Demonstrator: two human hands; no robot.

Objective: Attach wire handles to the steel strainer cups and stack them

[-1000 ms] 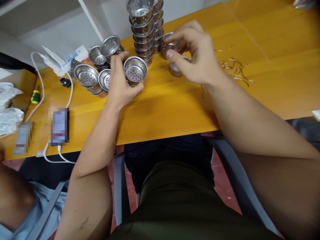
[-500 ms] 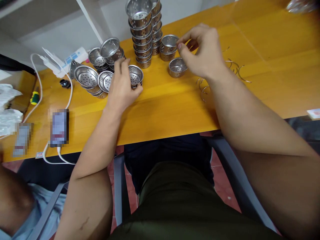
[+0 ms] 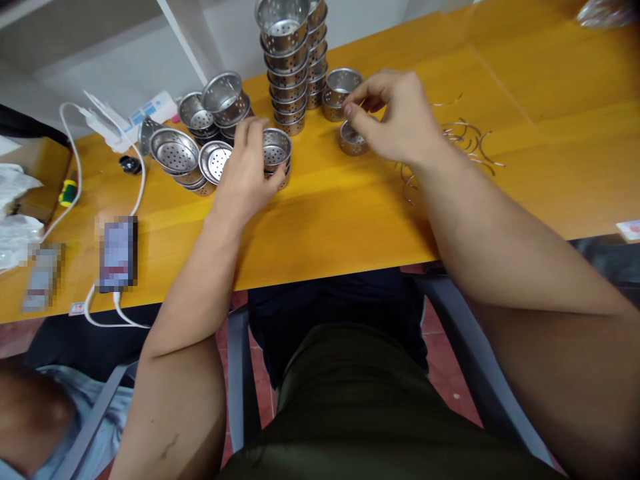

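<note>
My left hand (image 3: 247, 163) is curled round the side of a small perforated metal cup (image 3: 277, 148), its thumb at the front; another cup shows beneath it. Thumb and forefinger of my right hand (image 3: 393, 117) come together above a single low metal cup (image 3: 353, 139), hiding part of it. Anything between those fingertips is too small to make out. Just behind stand two stacked perforated cups (image 3: 343, 83). Several thin curved wires (image 3: 470, 140) lie scattered right of my right hand, partly behind the forearm.
Tall stacks of perforated cups (image 3: 285, 67) rise at the back. More cups (image 3: 175, 157) crowd left of my left hand. A phone (image 3: 117, 253) on a white cable, a second blurred device (image 3: 44, 277) and a power strip (image 3: 153, 110) are farther left. Another person's arm (image 3: 33, 413) shows lower left.
My right hand has moved down and left, from the rim of the two stacked cups to above the single cup. The left hand has barely shifted; the view moved slightly.
</note>
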